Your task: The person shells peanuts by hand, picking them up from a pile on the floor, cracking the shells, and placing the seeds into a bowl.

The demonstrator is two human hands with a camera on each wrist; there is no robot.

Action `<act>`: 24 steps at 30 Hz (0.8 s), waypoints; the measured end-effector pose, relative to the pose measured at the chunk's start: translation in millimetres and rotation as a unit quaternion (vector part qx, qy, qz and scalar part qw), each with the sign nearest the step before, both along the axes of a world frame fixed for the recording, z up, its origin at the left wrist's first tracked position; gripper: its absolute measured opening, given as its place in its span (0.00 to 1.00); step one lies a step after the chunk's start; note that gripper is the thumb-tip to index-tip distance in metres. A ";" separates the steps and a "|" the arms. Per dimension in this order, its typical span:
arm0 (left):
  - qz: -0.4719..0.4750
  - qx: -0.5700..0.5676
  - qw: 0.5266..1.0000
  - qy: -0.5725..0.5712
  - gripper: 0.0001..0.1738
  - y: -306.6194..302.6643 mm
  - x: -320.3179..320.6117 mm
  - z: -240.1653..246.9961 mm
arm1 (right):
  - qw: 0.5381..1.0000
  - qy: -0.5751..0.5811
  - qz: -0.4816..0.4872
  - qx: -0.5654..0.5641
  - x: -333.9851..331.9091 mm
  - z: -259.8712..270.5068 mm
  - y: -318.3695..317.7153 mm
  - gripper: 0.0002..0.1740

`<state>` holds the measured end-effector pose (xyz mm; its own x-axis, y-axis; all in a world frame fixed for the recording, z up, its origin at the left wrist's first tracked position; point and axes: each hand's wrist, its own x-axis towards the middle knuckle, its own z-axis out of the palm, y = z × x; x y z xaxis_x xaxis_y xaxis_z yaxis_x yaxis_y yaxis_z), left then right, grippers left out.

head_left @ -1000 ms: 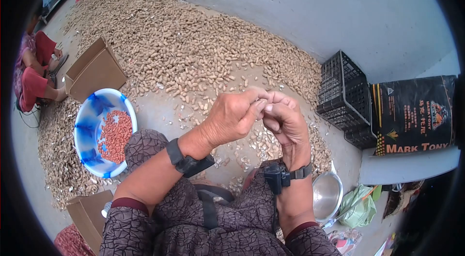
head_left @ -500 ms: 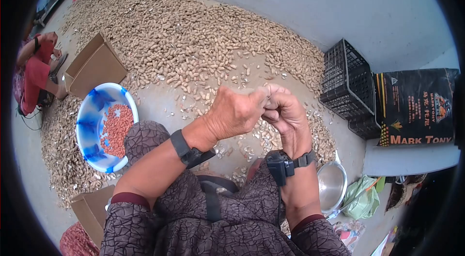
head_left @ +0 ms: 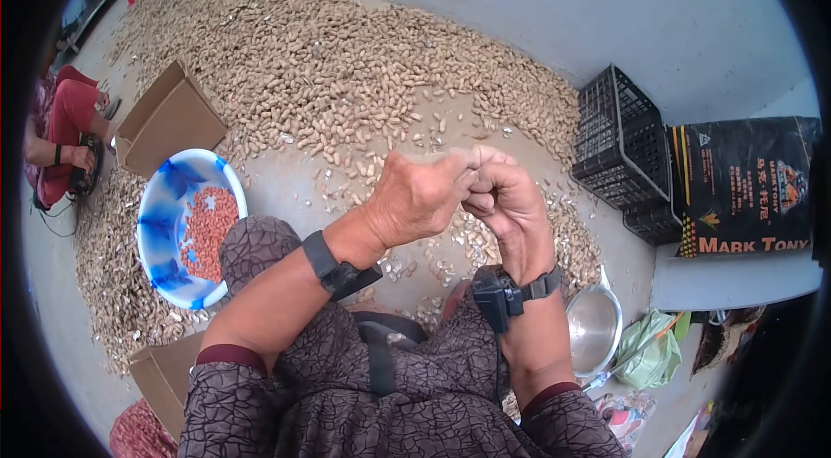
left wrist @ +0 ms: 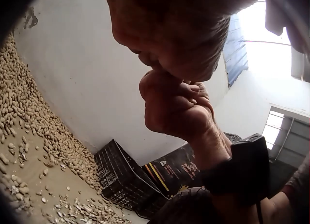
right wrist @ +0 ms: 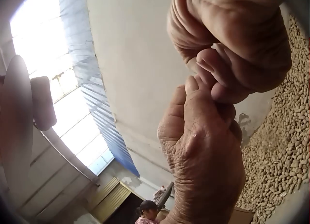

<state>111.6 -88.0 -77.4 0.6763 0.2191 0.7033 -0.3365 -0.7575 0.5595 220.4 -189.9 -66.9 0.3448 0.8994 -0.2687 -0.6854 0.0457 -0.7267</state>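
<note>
My left hand (head_left: 420,198) and right hand (head_left: 509,203) meet at the fingertips above my lap in the head view. The fingers of both are curled in a pinch, thumbs close together. What they pinch is hidden; peanuts lie all around, and it looks like a peanut. In the right wrist view, the left hand (right wrist: 203,156) points up into the curled fingers of the right hand (right wrist: 232,49). The left wrist view has the right hand (left wrist: 177,107) in shadow just under the left. A blue and white basin (head_left: 158,241) with shelled red peanuts (head_left: 208,229) stands left of my knee.
A big heap of unshelled peanuts (head_left: 320,68) spreads along the wall. Empty shells (head_left: 485,250) litter the floor below my hands. Black crates (head_left: 619,142) and a black sack (head_left: 744,185) stand right; a metal bowl (head_left: 593,332) sits nearer. Someone sits far left by a cardboard box (head_left: 173,120).
My right fingers have curled in tighter against the left fingertips since the first frame; both hands then stay nearly still. The person at far left has lowered a raised hand.
</note>
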 end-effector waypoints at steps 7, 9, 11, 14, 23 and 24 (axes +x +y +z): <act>0.071 -0.018 0.995 0.074 0.07 3.7 11.2 -14.9 | 0.997 -0.050 -0.031 -0.050 -18.3 -4.7 6.9 0.11; 0.055 -0.078 0.992 0.086 0.09 7.0 12.3 -13.1 | 0.997 -0.050 -0.018 -0.048 -15.2 -1.0 7.2 0.10; -0.124 -0.459 0.873 0.105 0.12 5.4 11.9 -4.5 | 0.994 -0.060 -0.062 -0.064 -14.9 7.6 6.7 0.08; -0.125 -0.494 0.859 0.051 0.15 5.1 18.1 -16.1 | 0.995 -0.076 -0.067 -0.025 -7.3 5.8 1.8 0.07; -0.066 -0.413 0.906 0.065 0.10 5.5 15.8 -8.7 | 0.965 -0.233 -0.104 -0.052 -13.6 4.6 8.5 0.07; -0.066 -0.413 0.906 0.065 0.10 6.0 16.1 -10.0 | 0.964 -0.235 -0.107 -0.057 -13.2 5.5 7.8 0.07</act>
<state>127.7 -82.0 -87.4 0.8002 0.5454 0.2493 -0.2849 -0.0199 0.9583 207.2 -182.2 -61.4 0.6276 0.7675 -0.1307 -0.2633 0.0513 -0.9634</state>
